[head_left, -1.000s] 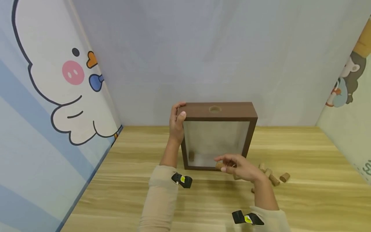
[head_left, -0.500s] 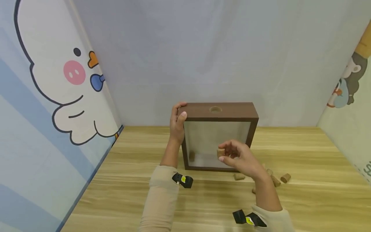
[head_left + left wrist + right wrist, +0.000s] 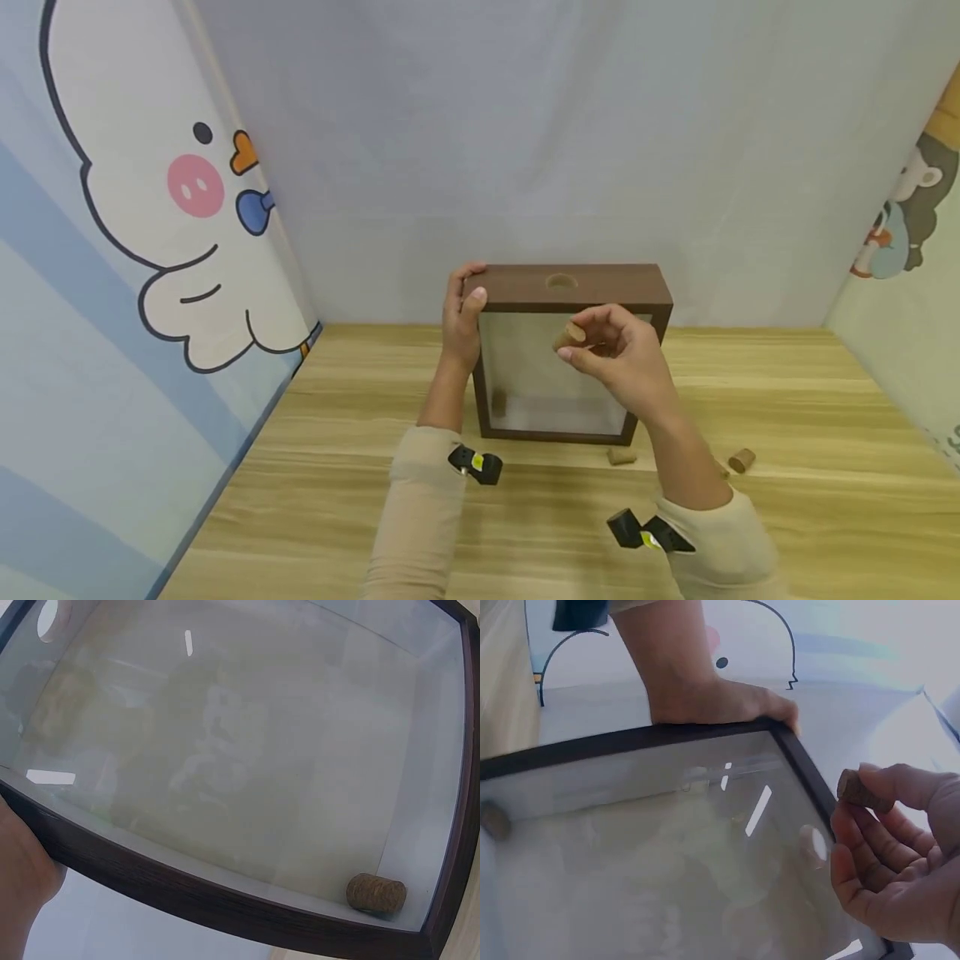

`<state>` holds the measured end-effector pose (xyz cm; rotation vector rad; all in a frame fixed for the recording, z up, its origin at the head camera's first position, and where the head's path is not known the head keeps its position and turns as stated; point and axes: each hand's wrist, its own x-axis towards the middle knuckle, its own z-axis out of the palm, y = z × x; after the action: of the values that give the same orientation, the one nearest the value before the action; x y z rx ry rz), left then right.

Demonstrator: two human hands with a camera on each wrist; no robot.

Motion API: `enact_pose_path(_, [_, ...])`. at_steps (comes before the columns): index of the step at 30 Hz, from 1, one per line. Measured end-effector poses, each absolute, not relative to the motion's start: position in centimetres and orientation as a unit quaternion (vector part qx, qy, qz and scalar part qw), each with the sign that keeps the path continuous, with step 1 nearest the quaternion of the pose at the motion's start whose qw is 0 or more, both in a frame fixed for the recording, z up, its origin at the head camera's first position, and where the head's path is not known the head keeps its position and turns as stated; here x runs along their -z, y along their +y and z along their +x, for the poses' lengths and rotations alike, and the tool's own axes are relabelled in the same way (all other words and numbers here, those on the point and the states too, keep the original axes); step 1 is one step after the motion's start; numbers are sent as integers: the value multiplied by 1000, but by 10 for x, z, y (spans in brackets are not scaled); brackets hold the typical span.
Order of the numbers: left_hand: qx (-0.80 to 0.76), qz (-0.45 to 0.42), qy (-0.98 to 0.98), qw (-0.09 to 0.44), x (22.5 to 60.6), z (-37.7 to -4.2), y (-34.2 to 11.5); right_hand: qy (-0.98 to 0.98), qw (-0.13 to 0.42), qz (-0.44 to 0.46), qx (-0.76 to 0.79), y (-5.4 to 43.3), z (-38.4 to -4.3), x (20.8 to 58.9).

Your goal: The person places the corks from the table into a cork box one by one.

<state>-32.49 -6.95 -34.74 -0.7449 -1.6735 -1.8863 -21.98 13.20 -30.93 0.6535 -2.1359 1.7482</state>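
A dark brown box frame with a clear front stands upright on the table, a round hole in its top. My left hand grips its upper left corner, thumb at the front and fingers over the top. Between thumb and fingers my right hand pinches a cork, tilted, in front of the glass and below the hole. Inside the frame one cork lies in the bottom left corner. In the right wrist view, the pinched cork is beside the frame's top edge.
On the wood-grain table a loose cork lies just before the frame, and another cork lies to the right. More corks are partly hidden by the right forearm. A pale cloth wall rises behind.
My right hand has lifted the cork from near the frame's bottom edge up to just below its top, and the cork has tilted. The left hand keeps its grip on the frame.
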Motion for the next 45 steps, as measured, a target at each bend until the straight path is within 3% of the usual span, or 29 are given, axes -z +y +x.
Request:
enact_pose_path(14, [700,-271,-620,229,336,-303,-66,-796,224,227,-514,137,-249,265])
enact_pose_path(17, [700,-271,-620,228,330,-299,-65,-834,197,179,-482,136,-257,254])
enact_pose_path(22, [700,-274,-617,233,327,-298,-66,-865,108,100,-480,137,-274,241])
enact_pose_path(27, [701,-274,-616,233,329,-299,-66,-864,51,97,-491,136,-284,235])
enact_pose_path(31, [704,-268,-615,231,332,-299,-66,-861,42,119,-492,138,-282,239])
enact_pose_path(35, [701,-271,-619,228,333,-299,-65,-844,75,169,-504,152,-264,251])
enact_pose_path(42, [700,-273,-616,236,331,-299,-63,-786,197,237,-536,174,-224,278])
enact_pose_path(45, [697,-274,-619,235,331,-299,-63,-778,213,272,-525,181,-215,292])
